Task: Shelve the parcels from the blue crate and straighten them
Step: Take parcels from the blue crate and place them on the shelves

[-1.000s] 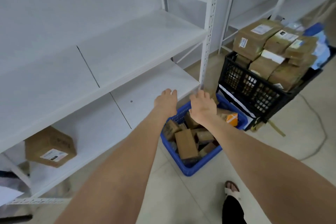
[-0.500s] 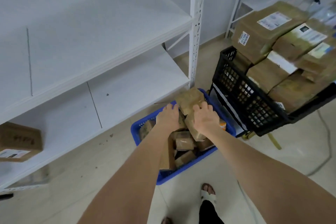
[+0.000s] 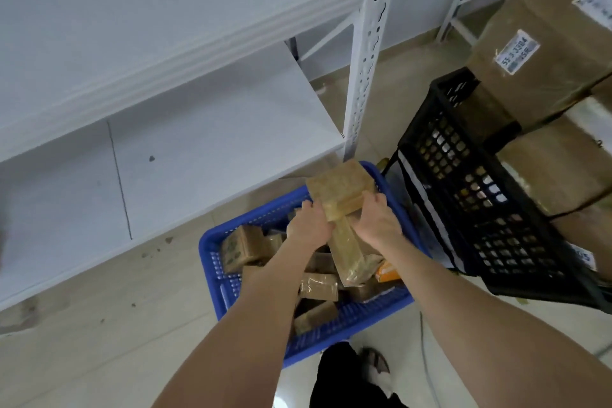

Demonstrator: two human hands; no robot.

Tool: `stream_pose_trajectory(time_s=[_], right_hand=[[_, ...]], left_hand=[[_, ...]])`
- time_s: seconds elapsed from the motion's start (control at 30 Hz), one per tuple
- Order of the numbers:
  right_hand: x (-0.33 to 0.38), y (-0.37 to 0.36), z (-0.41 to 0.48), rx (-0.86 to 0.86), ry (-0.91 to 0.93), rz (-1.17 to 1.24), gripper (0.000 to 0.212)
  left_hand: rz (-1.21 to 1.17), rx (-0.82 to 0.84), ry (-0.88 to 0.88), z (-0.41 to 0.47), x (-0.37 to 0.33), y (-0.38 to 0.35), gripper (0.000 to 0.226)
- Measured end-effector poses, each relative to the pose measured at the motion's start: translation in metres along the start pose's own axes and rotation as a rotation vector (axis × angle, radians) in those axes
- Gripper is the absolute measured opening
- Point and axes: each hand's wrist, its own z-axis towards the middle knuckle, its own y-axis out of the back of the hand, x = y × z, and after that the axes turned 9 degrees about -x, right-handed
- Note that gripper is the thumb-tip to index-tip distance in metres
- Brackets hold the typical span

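The white label on the large brown box reads roughly "55-3-3204"; other labels blur.

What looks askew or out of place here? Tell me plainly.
Parcels in the blue crate lie jumbled, tilted every way; a long taped parcel leans diagonally below the left hand and right hand, which grip a tan parcel above the far rim. Nothing looks spilled.
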Motion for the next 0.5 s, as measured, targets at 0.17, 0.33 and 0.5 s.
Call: stream_pose_trajectory(time_s=[0.17,0.33,0.5], right_hand=[[-0.03,-0.05,0.083,0.001,-0.137,0.156,0.092],[-0.052,-0.083,0.152,-0.005,-0.165,0.164,0.11],[-0.057,-0.105,0.171,0.027,-0.178,0.211,0.116]], left_hand=[[-0.248,-0.002,0.131,0.067,0.008,-0.057,0.062],[-0.484,-0.055,0.325,0.122,0.02,-0.1,0.061],[-0.756,0.004,0.478,0.137,0.032,-0.124,0.061]])
